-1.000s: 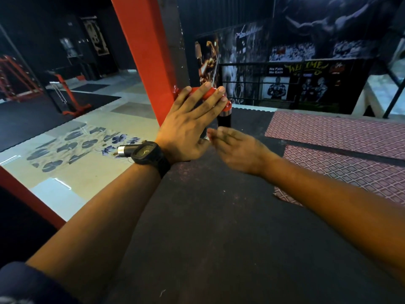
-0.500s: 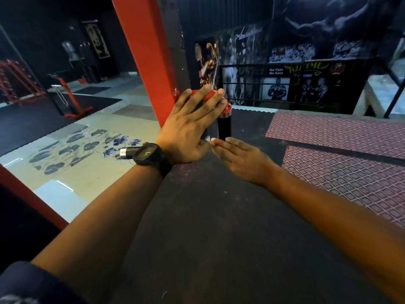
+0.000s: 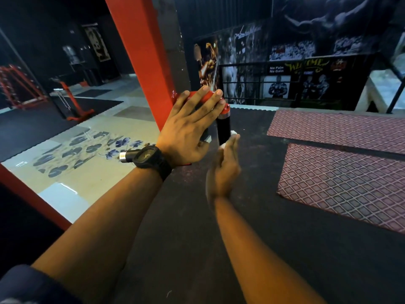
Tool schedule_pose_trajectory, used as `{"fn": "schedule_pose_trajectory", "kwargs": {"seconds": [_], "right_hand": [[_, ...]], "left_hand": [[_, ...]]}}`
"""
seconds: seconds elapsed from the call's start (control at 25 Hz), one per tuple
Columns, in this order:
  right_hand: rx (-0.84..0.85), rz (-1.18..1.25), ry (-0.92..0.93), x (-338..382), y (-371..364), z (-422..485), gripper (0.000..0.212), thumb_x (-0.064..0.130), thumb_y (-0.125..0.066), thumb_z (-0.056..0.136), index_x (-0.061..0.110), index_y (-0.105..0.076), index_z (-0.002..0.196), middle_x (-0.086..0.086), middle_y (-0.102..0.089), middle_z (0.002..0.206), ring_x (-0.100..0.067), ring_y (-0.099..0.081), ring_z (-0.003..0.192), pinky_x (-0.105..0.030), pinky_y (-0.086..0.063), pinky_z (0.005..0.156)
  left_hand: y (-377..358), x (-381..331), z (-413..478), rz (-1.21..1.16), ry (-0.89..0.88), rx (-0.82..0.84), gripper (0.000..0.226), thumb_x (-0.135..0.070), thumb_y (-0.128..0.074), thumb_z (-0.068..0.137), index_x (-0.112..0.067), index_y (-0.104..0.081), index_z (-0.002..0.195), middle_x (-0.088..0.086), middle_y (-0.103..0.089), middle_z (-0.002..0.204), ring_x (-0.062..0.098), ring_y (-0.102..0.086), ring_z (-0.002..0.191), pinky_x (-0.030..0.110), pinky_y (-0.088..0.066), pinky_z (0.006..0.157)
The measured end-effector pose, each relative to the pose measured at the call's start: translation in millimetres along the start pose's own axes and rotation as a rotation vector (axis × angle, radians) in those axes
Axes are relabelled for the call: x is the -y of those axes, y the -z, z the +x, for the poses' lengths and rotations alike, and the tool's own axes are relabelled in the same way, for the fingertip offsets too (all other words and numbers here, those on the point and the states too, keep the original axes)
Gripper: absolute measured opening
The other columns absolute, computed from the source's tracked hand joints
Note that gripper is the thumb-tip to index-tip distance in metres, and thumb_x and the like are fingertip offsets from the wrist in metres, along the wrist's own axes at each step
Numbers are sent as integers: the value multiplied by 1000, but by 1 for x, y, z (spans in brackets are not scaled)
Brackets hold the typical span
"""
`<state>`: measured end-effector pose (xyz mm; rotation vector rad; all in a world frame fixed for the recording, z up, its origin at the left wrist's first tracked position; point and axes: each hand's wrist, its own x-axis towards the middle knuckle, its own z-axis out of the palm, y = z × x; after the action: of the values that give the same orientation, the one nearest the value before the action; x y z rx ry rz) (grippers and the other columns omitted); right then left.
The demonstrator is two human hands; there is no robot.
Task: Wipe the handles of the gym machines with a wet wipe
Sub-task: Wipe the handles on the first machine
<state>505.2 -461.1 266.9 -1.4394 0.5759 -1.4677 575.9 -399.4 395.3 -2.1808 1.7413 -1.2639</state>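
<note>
Gym floor (image 3: 192, 249): right hand (image 3: 223, 170) presses wipe (image 3: 233, 132) against handle (image 3: 223, 126).

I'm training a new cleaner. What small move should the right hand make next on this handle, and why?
Probably slide the wet wipe up the black grip toward the red bar. The right hand presses it against the grip's lower end, the length above is uncovered, and the left hand lies flat on that bar.

Right hand (image 3: 223, 172) motion-blurred, wet wipe (image 3: 233, 132) mostly hidden behind it — black handle (image 3: 223, 127) covered at its lower end
</note>
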Motion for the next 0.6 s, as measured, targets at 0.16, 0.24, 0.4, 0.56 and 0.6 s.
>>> {"fn": "schedule_pose_trajectory", "kwargs": {"seconds": [0.16,0.24,0.4,0.56,0.6], "right_hand": [[25,-7,119,11,-4,11,49,1,-49,100,-4,-37,147,-17,-39,153,-23,-35,144,-24,-32,117],[51,-74,170,2,-5,21,51,-8,-52,95,-4,-41,145,-19,-44,150,-23,-39,141,-27,-33,117],[80,-74,3,3,0,11,47,-5,-50,98,1,-46,144,-16,-49,146,-20,-45,138,-38,-42,111],[96,-62,179,6,-2,22,48,7,-50,101,-3,-38,147,-19,-40,152,-26,-38,143,-28,-37,115],[108,-26,153,4,2,15,50,21,-45,105,-3,-37,148,-17,-38,154,-26,-36,144,-27,-34,116]], "left_hand": [[2,2,-4,-27,1,-5,86,-41,-44,77,-18,-25,159,0,-17,166,26,-8,154,44,4,123],[2,4,-5,-21,3,6,89,-40,-47,76,-18,-24,159,1,-17,166,25,-7,155,43,5,123],[4,5,-8,-20,7,19,89,-41,-45,76,-18,-24,159,0,-17,166,26,-7,154,42,8,123],[5,1,-5,-58,-5,2,87,-38,-46,76,-17,-26,158,1,-18,166,26,-8,154,44,4,123],[5,1,-5,-61,-5,2,87,-38,-46,76,-17,-26,158,1,-18,166,26,-8,154,44,4,123]]}}
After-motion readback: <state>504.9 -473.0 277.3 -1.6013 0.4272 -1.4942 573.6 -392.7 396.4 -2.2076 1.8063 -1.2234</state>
